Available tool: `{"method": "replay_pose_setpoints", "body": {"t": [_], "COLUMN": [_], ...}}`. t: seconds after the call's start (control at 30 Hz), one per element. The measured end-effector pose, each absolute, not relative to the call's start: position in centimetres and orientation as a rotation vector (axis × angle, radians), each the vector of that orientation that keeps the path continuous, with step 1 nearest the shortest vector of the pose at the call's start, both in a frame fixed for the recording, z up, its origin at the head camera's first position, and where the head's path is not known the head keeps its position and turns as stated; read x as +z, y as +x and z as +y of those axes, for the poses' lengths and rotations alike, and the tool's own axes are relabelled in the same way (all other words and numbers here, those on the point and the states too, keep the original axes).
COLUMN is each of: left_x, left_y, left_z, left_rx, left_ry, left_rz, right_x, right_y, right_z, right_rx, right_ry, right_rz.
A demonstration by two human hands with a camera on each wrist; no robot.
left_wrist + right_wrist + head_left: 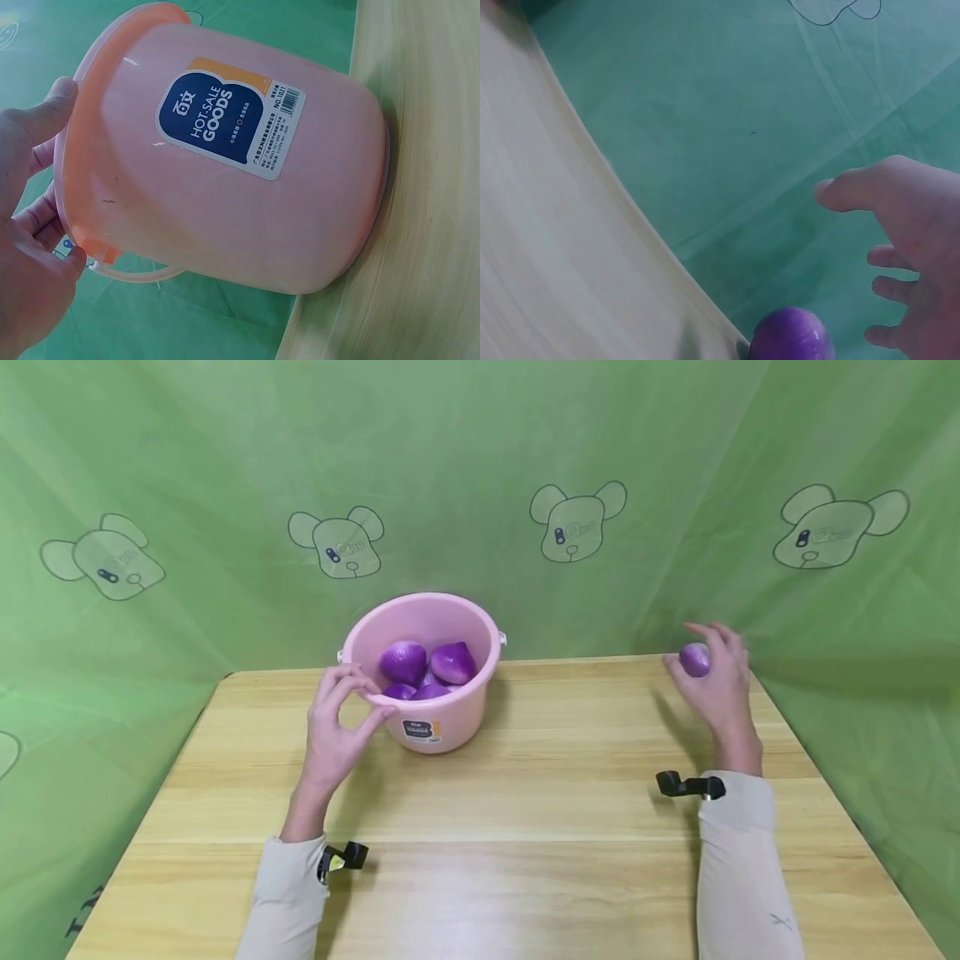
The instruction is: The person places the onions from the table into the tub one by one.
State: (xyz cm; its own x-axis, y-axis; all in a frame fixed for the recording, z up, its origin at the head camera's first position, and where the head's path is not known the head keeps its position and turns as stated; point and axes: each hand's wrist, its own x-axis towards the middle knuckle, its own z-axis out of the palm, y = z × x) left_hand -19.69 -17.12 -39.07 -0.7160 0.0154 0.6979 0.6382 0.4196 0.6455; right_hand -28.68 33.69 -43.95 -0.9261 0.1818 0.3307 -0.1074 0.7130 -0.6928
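A pink bucket (pixel 450 727) stands at the back of the table with several purple onions (pixel 403 662) inside. My left hand (pixel 337 727) holds its near-left rim, thumb outside and fingers over the edge. The left wrist view shows the thumb and fingers of the left hand (pixel 37 225) at the rim, beside the printed label (pixel 229 120). On the far right, my right hand (pixel 716 681) is spread, with a single purple onion (pixel 694 660) appearing between thumb and fingers. From the right wrist, that onion (pixel 791 337) sits at the table's edge, apart from the hand.
The wooden table (pixel 562 793) ends at the back against a green cloth (pixel 480 460) printed with mouse-like heads. More green cloth hangs along both sides. The bucket's pale handle (pixel 142 276) hangs down its side.
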Motion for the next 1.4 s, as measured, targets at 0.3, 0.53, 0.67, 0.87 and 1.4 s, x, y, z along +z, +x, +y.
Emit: {"method": "replay_pose_setpoints", "body": {"t": [0.3, 0.53, 0.67, 0.87, 1.4], "left_x": [-40.8, -41.7, -41.9, -41.9, -42.0], "left_y": [-20.8, -21.6, -21.7, -21.7, -21.7], "left_z": [-17.7, -18.8, -18.8, -18.6, -18.7], "left_rx": [-1.31, -1.289, -1.301, -1.312, -1.312], "left_ry": [-0.547, -0.53, -0.535, -0.551, -0.562], "left_rz": [-2.064, -2.073, -2.066, -2.067, -2.06], "right_x": [-44.9, -45.6, -45.9, -45.9, -45.1], "right_y": [-28.8, -29.3, -29.5, -29.5, -31.8], "right_z": [34.9, 35.2, 35.4, 36.1, 38.7], "right_rx": [1.058, 1.062, 1.067, 1.053, 1.02], "right_ry": [-0.084, -0.087, -0.099, -0.114, -0.06], "right_rz": [-2.587, -2.595, -2.602, -2.619, -2.838]}}
